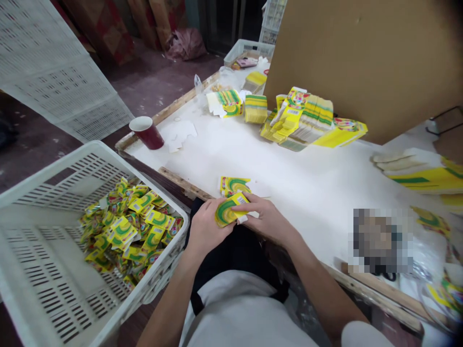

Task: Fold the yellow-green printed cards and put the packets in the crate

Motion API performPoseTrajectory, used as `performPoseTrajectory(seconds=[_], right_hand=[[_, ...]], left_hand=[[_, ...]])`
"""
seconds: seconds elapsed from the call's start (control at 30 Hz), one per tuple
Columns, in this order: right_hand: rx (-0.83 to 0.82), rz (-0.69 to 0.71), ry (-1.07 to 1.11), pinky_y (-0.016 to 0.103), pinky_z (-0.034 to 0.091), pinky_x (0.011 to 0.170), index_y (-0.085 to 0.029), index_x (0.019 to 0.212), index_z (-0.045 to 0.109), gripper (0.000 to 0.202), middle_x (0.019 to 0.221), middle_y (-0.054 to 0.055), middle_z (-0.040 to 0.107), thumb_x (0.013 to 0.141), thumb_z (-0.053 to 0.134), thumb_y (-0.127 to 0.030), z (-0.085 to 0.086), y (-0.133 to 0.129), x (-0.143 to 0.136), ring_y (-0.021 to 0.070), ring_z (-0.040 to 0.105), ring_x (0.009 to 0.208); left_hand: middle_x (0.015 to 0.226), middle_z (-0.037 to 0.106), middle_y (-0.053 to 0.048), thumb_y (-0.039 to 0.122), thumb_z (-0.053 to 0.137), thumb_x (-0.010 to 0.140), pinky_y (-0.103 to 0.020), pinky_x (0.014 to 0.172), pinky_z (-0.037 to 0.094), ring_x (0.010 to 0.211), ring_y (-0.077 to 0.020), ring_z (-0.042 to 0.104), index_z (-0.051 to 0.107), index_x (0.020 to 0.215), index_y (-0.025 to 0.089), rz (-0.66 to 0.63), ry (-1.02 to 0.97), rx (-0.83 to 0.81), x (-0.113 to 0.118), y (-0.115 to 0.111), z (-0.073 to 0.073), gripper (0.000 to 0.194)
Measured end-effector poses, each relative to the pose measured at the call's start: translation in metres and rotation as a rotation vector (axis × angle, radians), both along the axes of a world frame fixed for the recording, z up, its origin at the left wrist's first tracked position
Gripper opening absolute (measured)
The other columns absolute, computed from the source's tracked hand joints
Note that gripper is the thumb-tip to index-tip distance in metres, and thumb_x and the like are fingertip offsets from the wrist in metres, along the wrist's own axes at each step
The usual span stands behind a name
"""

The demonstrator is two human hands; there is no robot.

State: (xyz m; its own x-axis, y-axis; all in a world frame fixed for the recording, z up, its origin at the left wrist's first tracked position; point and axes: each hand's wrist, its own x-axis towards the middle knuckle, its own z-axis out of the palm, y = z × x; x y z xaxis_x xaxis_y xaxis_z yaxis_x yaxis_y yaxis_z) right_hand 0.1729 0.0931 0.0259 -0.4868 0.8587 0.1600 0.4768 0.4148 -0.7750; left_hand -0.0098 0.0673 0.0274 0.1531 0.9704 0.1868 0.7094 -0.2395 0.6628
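Between my two hands, over the table's near edge, is a small yellow and green printed box (227, 210). My left hand (209, 226) grips its left end, fingers curled round it. At the other end my right hand (265, 217) holds it with the fingers near white flaps; the fingertips are partly hidden. Just beyond, a flat yellow and green carton (231, 184) lies on the white table (217, 149). To my left, a white plastic basket (144, 176) contains many small yellow boxes (123, 231) in a loose heap.
A dark red cup (147, 134) stands at the table's left corner beside torn white paper (183, 132). Stacks of yellow cartons (304, 118) lie farther back, before a large cardboard sheet (361, 62). More flat cartons (419, 168) are at right. White crates (65, 72) stand at left.
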Motion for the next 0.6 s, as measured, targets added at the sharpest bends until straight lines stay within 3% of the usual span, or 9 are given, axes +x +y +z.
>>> performPoseTrajectory(seconds=[0.1,0.27,0.43,0.6], right_hand=[[0.050,-0.102,0.093,0.038,0.045,0.094,-0.026,0.104,0.068,0.030,0.129,0.009,0.053,0.077,0.061,-0.014,-0.0071,-0.0033,-0.0059,0.0230,0.053,0.116],[-0.016,0.051,0.099,0.040,0.041,0.097,-0.025,0.115,0.062,0.038,0.129,0.010,0.052,0.079,0.059,-0.014,-0.0062,-0.0036,-0.0026,0.0241,0.047,0.121],[-0.017,-0.095,0.140,0.042,0.041,0.098,-0.027,0.113,0.063,0.035,0.127,0.007,0.054,0.080,0.056,-0.015,-0.0065,-0.0059,-0.0068,0.0244,0.047,0.122],[-0.107,-0.066,0.241,0.043,0.040,0.099,-0.028,0.135,0.039,0.058,0.135,0.008,0.048,0.080,0.059,-0.025,-0.0041,-0.0031,-0.0078,0.0240,0.049,0.120]], left_hand=[[0.105,0.061,-0.006,0.023,0.064,0.065,-0.036,0.090,0.046,0.100,-0.0215,0.057,0.051,0.110,0.021,0.028,0.008,0.016,0.0002,0.0016,0.0033,0.046],[0.105,0.061,-0.005,0.025,0.065,0.066,-0.034,0.088,0.046,0.099,-0.0198,0.057,0.051,0.109,0.021,-0.002,-0.025,-0.005,-0.0017,0.0000,0.0034,0.046],[0.104,0.060,-0.005,0.029,0.064,0.069,-0.035,0.089,0.045,0.100,-0.0205,0.057,0.051,0.111,0.021,0.034,-0.011,0.000,0.0003,0.0004,0.0002,0.045],[0.104,0.060,-0.005,0.033,0.066,0.069,-0.036,0.087,0.047,0.098,-0.0209,0.058,0.051,0.110,0.022,0.047,-0.064,0.001,-0.0064,0.0021,0.0006,0.045]])
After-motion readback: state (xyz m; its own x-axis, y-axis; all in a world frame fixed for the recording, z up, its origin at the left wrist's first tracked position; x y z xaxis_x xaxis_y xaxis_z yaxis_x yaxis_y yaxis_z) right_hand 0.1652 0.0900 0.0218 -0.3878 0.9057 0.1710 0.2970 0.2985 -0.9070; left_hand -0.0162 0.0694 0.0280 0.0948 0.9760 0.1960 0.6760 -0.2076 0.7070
